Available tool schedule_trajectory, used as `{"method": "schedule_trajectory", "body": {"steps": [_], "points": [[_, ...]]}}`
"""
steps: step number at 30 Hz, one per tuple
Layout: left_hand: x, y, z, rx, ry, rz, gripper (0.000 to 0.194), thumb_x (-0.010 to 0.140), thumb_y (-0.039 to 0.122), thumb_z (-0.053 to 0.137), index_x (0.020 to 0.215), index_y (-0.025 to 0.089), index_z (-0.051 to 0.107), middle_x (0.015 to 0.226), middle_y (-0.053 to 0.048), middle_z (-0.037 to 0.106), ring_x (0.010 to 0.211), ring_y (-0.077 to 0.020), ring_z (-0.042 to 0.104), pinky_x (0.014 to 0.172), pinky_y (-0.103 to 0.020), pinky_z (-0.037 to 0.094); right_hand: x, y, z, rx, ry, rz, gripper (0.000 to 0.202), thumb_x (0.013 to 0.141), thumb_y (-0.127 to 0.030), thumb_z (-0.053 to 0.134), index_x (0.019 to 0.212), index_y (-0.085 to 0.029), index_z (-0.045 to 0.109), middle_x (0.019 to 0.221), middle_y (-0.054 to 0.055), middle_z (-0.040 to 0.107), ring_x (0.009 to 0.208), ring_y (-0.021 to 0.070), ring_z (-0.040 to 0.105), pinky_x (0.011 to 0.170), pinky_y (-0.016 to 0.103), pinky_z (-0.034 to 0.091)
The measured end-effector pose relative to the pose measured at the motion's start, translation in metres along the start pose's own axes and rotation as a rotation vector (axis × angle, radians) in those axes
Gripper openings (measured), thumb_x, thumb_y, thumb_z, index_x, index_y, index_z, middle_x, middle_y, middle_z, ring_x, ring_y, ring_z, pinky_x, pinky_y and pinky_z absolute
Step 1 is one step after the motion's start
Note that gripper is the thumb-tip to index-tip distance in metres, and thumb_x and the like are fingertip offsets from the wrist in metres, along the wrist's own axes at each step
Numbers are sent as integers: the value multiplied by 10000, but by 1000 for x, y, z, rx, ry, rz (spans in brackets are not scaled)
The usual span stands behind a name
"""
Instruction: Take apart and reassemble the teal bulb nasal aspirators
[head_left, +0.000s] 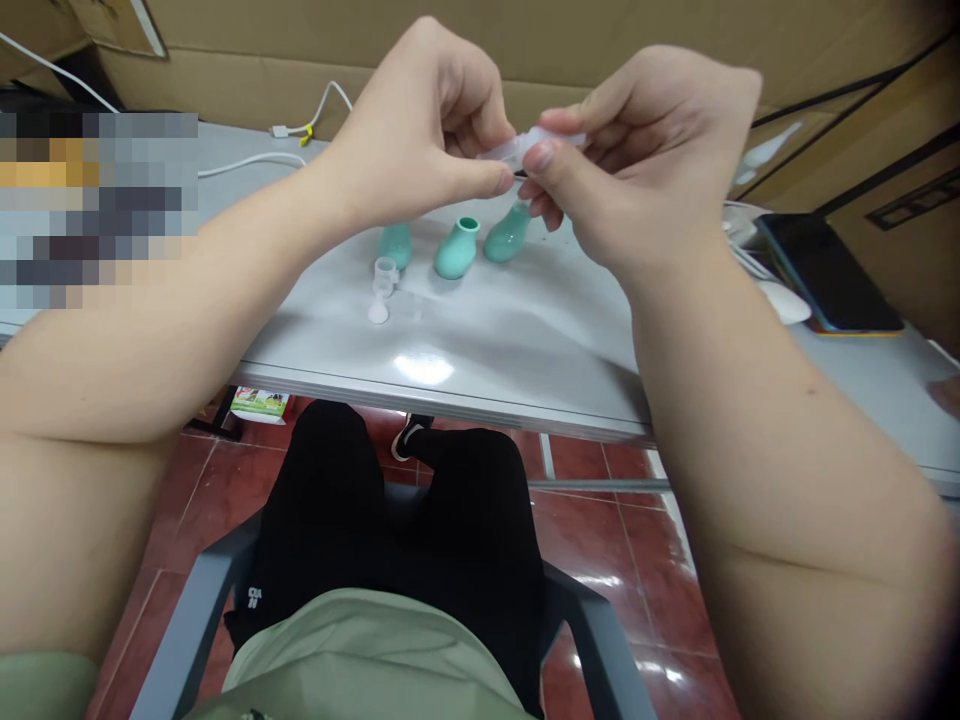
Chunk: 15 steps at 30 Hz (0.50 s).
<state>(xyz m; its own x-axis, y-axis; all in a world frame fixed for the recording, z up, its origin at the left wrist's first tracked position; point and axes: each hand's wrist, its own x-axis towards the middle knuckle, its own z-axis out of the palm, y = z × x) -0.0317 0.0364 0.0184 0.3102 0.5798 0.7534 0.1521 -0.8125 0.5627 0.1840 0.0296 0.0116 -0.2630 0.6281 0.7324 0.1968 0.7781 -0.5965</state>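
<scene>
Up over the far part of the table, my left hand (pixel 450 130) and my right hand (pixel 637 150) meet around a translucent whitish plastic tube-like piece (pixel 529 145). My left thumb and fingers pinch its left end, and my right fingers grip its right side. Below them on the table lie a mint-green rubber bulb with an open neck (pixel 456 250), a second green bulb (pixel 507 235) on the right, partly behind my right fingers, and a third green bulb (pixel 396 245) partly hidden by my left wrist. In front of that one are small clear plastic parts (pixel 382 285).
A dark phone (pixel 829 272) lies at the right of the grey table (pixel 465 375), near white cables. A white cable with a plug (pixel 289 131) is at the back left. Cardboard (pixel 300 60) stands along the back. Part of the left side is pixelated.
</scene>
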Motion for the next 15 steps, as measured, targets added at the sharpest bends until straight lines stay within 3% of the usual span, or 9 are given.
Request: {"method": "schedule_trajectory", "body": {"steps": [3,5,7,10,12,15], "points": [[1,-3,-6,43,69,-59,303,696,-230,782,677,66,717,669,12,729,636,-64,598,591,-231,370,-2,-11,-4,-35,85,-29,597,750,-831,951,820,-291,708,791,71,738,711,269,717,561,435,535],[4,-10,-12,-13,81,-60,244,763,-158,786,743,78,724,730,-12,758,680,-96,683,627,-243,437,-4,-22,-10,-16,15,-9,573,750,-788,980,827,-280,727,820,80,757,745,270,733,582,430,563],[7,-19,-17,-105,34,36,97,837,0,812,882,54,745,851,-29,788,757,-115,759,692,-247,504,-6,-31,-16,56,-157,19,525,729,-705,1034,822,-254,782,782,63,760,652,224,702,531,387,533],[10,-35,-18,-140,-74,171,466,910,366,832,1197,9,750,1012,-41,771,911,-159,812,807,-294,543,-7,-34,-18,109,-528,180,397,751,-535,1067,837,-221,839,712,38,743,566,171,662,508,333,511],[11,-44,-16,-107,-158,170,648,905,548,815,1280,24,758,947,-42,747,869,-175,798,778,-320,525,-8,-28,-15,60,-776,289,310,796,-438,1042,868,-214,841,743,32,747,636,177,695,582,325,556],[9,-47,-13,-112,-231,125,516,879,496,835,1175,74,811,903,-63,758,810,-168,750,734,-344,518,-6,-16,-7,-87,-1021,272,189,898,-361,936,935,-206,835,779,14,745,678,161,676,625,315,529]]}}
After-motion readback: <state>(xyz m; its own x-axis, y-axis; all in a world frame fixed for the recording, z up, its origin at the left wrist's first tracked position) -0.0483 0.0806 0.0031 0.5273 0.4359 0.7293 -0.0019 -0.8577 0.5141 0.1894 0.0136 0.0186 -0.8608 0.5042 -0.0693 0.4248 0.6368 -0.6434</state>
